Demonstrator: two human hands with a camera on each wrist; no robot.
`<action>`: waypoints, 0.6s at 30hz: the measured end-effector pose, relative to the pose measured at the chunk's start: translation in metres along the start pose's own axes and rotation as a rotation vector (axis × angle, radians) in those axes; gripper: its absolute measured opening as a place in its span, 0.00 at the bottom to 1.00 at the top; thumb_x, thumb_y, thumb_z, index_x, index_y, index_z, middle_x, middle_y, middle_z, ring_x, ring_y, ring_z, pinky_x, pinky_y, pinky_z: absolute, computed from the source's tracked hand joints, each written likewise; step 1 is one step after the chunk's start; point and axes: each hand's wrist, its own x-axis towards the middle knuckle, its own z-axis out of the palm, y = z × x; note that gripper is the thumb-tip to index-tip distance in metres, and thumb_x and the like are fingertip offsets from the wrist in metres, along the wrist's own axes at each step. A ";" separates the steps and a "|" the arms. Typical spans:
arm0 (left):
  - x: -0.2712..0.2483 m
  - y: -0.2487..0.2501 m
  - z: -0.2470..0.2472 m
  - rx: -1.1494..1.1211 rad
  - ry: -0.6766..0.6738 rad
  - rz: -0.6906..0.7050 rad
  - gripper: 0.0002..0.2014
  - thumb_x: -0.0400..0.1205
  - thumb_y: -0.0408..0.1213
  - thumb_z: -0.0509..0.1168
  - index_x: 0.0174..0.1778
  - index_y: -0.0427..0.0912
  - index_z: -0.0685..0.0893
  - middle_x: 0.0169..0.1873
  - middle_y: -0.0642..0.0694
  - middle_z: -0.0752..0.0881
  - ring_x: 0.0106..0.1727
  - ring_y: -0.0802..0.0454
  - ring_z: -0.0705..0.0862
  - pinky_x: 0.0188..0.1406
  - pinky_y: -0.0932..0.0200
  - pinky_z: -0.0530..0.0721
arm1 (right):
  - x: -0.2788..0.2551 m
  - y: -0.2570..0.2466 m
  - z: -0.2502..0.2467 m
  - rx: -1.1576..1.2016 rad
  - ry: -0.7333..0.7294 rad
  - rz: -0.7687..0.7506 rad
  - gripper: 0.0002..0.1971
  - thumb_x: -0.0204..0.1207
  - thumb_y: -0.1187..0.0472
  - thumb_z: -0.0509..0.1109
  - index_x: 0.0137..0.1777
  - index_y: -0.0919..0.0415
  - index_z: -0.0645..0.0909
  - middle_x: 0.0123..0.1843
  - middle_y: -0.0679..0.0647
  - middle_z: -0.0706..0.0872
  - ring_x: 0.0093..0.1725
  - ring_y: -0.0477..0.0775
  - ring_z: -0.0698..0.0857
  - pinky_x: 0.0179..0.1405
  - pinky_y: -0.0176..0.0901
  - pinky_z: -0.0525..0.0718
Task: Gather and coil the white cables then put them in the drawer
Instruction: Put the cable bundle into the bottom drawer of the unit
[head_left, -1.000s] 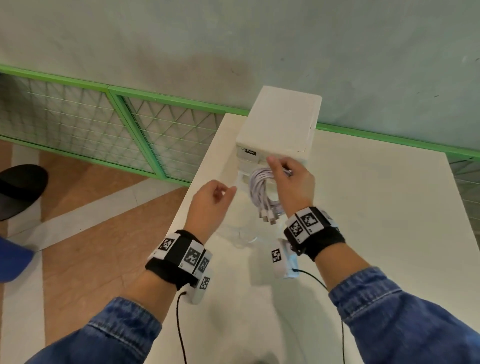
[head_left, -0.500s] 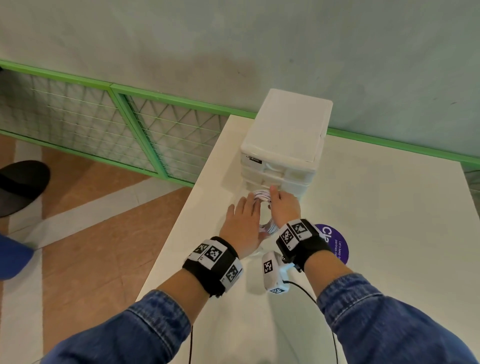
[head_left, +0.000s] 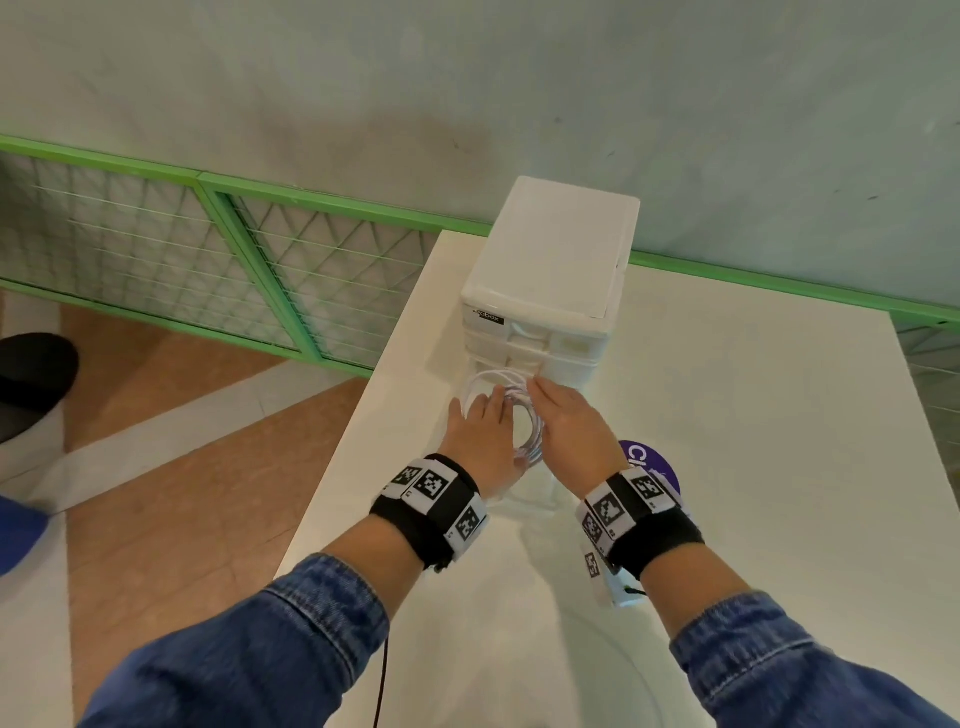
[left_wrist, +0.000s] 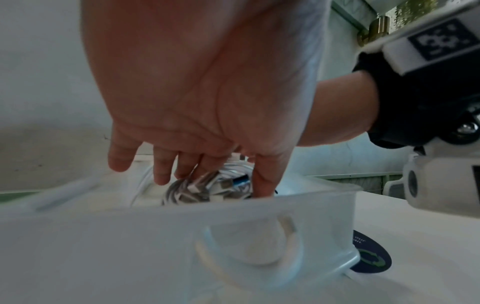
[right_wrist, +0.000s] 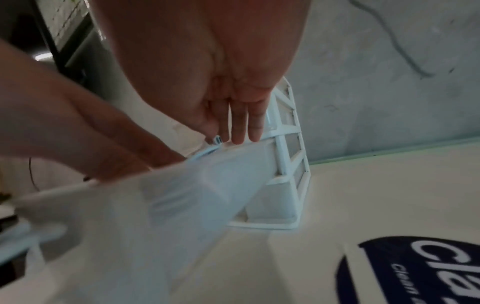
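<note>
The white cable coil (head_left: 525, 415) lies inside the pulled-out translucent bottom drawer (head_left: 524, 501) of the white drawer unit (head_left: 556, 260). My left hand (head_left: 480, 423) lies over the coil's left side with straight fingers. In the left wrist view those fingers (left_wrist: 161, 174) press down on the bundled cables and plugs (left_wrist: 207, 191) behind the drawer's front wall (left_wrist: 182, 236). My right hand (head_left: 563, 415) lies flat along the coil's right side. In the right wrist view its straight fingers (right_wrist: 241, 131) touch the drawer's rim (right_wrist: 233, 148) beside a cable plug (right_wrist: 217, 139).
The drawer unit stands at the back left of the white table (head_left: 753, 467), its upper drawers closed. A round purple sticker (head_left: 652, 467) lies on the table just right of my right wrist. The table's left edge (head_left: 358, 441) drops to a tiled floor; a green mesh railing (head_left: 208, 260) runs behind.
My right hand brought the coil down from in front of the unit into the open drawer and loosened its grip. My left hand came in and lies flat on the coil.
</note>
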 end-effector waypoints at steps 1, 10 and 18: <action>0.000 -0.002 0.000 -0.020 0.017 0.011 0.38 0.85 0.56 0.51 0.84 0.37 0.45 0.85 0.42 0.45 0.84 0.44 0.51 0.81 0.38 0.49 | -0.003 0.001 0.003 -0.080 0.017 -0.014 0.27 0.71 0.72 0.66 0.72 0.67 0.71 0.69 0.62 0.79 0.66 0.63 0.79 0.63 0.51 0.78; 0.002 -0.008 -0.001 -0.140 0.165 0.050 0.41 0.76 0.57 0.65 0.81 0.42 0.57 0.84 0.39 0.48 0.83 0.42 0.51 0.79 0.40 0.52 | -0.003 0.004 -0.003 -0.520 0.087 0.076 0.17 0.60 0.57 0.77 0.52 0.54 0.86 0.38 0.54 0.84 0.38 0.58 0.83 0.39 0.49 0.80; 0.018 -0.012 -0.006 -0.185 0.117 0.063 0.48 0.71 0.65 0.67 0.79 0.38 0.59 0.83 0.43 0.54 0.84 0.43 0.51 0.81 0.37 0.46 | 0.002 0.007 -0.013 -0.357 0.157 0.100 0.06 0.58 0.59 0.81 0.33 0.52 0.87 0.31 0.52 0.82 0.33 0.57 0.82 0.32 0.46 0.79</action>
